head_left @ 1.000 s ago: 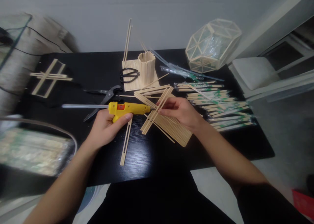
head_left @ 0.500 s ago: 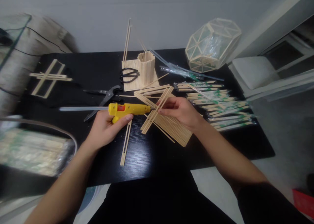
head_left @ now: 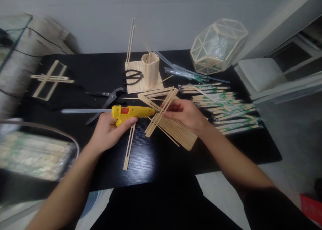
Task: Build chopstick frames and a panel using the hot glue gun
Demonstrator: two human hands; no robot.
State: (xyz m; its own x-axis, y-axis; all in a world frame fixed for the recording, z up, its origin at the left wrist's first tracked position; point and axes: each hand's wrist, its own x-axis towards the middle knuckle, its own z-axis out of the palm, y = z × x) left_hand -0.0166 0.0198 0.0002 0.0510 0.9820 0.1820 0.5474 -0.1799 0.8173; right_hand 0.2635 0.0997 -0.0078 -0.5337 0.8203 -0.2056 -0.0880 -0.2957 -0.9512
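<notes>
We seem to be gluing sticks (head_left: 166, 106).
Our left hand (head_left: 107, 132) grasps the glue gun (head_left: 134, 111); our right hand (head_left: 184, 117) pinches the sticks at the glue gun's three o'clock. Steadiness seems needed next.

In my left hand (head_left: 108, 132): one yellow glue gun (head_left: 133, 111), clear glue stick (head_left: 85, 111) at its rear. In my right hand (head_left: 184, 116): crossed pale sticks (head_left: 161, 113), near the nozzle. Black table (head_left: 163, 166): stick-built cup (head_left: 151, 72), wrapped chopsticks (head_left: 223, 104).
</notes>
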